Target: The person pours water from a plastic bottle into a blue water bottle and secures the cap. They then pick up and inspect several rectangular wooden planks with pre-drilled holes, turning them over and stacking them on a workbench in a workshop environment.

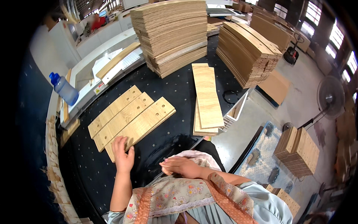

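Observation:
My left hand (123,154) rests with its fingers stretched over the near end of a pale wooden board (145,121) that has round holes drilled in it. That board lies slanted, apparently on top of another. Two more drilled boards, a middle board (125,119) and a left board (113,112), lie against it in a stepped row. Close to my apron, over the table's near edge, my right hand (182,167) has its fingers curled together. Whether anything is in them is hidden. To its upper right lie a few loose plain boards (209,99), overlapping.
The black table (167,93) is dotted with small holes. A tall board stack (171,37) and a second stack (248,52) stand at the back. A blue-capped bottle (65,89) is at left. A white wire basket (236,110), a fan (330,97) and a loaded pallet (261,156) are at right.

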`<control>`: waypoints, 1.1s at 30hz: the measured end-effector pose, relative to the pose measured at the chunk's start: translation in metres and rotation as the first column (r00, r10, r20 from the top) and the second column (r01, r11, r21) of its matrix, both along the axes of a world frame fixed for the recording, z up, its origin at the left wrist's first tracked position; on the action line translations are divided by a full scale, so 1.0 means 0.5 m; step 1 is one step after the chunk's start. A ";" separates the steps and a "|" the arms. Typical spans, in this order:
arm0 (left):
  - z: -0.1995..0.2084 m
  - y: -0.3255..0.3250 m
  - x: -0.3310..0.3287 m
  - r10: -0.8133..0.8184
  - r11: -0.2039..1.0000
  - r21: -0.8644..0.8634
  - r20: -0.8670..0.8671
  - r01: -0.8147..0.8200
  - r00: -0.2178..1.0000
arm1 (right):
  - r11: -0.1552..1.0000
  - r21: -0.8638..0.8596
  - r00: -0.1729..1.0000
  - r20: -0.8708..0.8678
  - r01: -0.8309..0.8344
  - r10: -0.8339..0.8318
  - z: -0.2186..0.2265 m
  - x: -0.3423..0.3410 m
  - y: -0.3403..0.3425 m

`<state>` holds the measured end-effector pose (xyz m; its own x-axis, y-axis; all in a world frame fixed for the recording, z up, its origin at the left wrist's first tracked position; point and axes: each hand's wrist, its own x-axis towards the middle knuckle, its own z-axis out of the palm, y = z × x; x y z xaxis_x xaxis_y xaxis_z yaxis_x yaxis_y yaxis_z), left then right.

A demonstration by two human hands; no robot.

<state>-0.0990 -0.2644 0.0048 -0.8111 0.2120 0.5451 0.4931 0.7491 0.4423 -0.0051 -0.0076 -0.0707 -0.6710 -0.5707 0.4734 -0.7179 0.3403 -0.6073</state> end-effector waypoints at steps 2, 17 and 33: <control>0.011 0.047 -0.014 -0.161 0.986 0.062 0.047 0.158 0.986 | 0.992 0.073 0.995 0.018 0.099 -0.100 0.014 0.019 0.041; -0.024 0.466 -0.077 -0.528 0.833 0.549 0.753 0.066 0.393 | 0.524 -0.124 0.437 0.726 0.843 -0.532 -0.010 0.088 0.291; -0.012 0.464 -0.043 -0.590 0.779 0.626 0.748 -0.027 0.304 | 0.472 -0.001 0.450 0.305 0.882 -0.840 0.085 -0.004 0.236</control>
